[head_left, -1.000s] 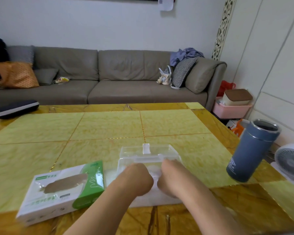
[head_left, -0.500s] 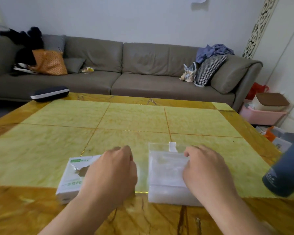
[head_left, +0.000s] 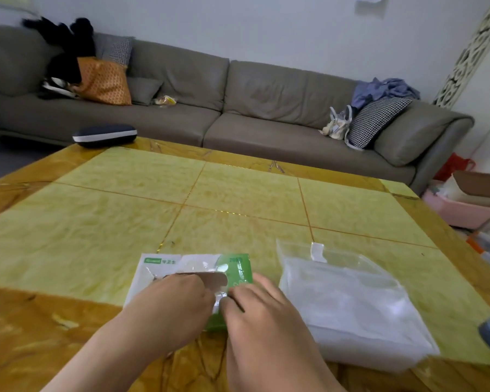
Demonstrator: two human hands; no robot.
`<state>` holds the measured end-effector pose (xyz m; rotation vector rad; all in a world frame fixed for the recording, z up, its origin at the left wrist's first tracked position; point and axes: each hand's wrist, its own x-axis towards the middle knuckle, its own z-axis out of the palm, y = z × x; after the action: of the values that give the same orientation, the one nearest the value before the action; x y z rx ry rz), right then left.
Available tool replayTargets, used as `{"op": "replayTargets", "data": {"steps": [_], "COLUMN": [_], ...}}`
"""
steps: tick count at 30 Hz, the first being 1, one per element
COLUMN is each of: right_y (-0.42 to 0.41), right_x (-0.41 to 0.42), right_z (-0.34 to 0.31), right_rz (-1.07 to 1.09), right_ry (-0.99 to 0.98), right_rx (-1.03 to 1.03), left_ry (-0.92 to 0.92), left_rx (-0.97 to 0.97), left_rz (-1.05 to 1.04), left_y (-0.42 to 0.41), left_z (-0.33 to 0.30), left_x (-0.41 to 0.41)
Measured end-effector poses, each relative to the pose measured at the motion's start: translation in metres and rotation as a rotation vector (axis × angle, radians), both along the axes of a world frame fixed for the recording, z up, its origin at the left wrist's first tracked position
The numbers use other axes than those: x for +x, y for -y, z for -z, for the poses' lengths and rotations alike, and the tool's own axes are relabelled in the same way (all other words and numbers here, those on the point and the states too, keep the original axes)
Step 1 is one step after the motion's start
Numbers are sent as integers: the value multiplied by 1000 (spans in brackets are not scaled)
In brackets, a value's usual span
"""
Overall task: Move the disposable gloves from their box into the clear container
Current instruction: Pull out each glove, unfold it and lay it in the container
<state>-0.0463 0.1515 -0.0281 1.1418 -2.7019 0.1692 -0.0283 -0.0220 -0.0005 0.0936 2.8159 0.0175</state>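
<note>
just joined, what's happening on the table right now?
A person is working at the torn opening of the glove box with both hands: the left hand and right hand meet at the opening, fingers curled at the plastic film there. No glove is clearly out yet. The clear container sits just right of the box on the table, apart from both hands; whether it holds anything is hard to tell.

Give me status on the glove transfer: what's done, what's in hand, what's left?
Done: the clear container sits beside the glove box and already looks to hold a whitish stack, though I cannot tell what it is. In hand: both hands, left and right, are at the box's torn opening, fingers curled on the plastic there. Left: pull those gloves out and place them in the container.
</note>
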Motion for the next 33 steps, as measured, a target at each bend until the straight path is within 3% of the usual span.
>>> {"op": "replayTargets", "data": {"steps": [2, 9, 13, 19, 21, 23, 26, 30, 33], "right_y": [3, -2, -4, -6, -7, -5, -4, -16, -28], "right_x": [-1, 5, 5, 9, 7, 8, 8, 14, 9], "right_z": [5, -5, -4, -8, -10, -15, -23, -35, -54], "right_rz": [10, 16, 26, 1, 5, -3, -23, 78, 113], "right_ry": [23, 82, 98, 116, 109, 172, 254, 323, 523], "right_rx": [-13, -90, -85, -73, -45, 0, 68, -302, -726], "left_ry": [-18, -336, -632, -575, -692, -796, -754, -551, -471], "left_rx": [51, 433, 533, 423, 562, 828, 1218, 1503, 1586], "left_rz": [-80, -471, -480, -449, -456, -469, -541, -581, -545], "left_y": [-3, -6, 2, 7, 8, 6, 1, -7, -16], "left_z": [3, -7, -12, 1, -9, -25, -39, -38, -36], "left_x": [-1, 4, 8, 4, 4, 8, 13, 13, 13]}}
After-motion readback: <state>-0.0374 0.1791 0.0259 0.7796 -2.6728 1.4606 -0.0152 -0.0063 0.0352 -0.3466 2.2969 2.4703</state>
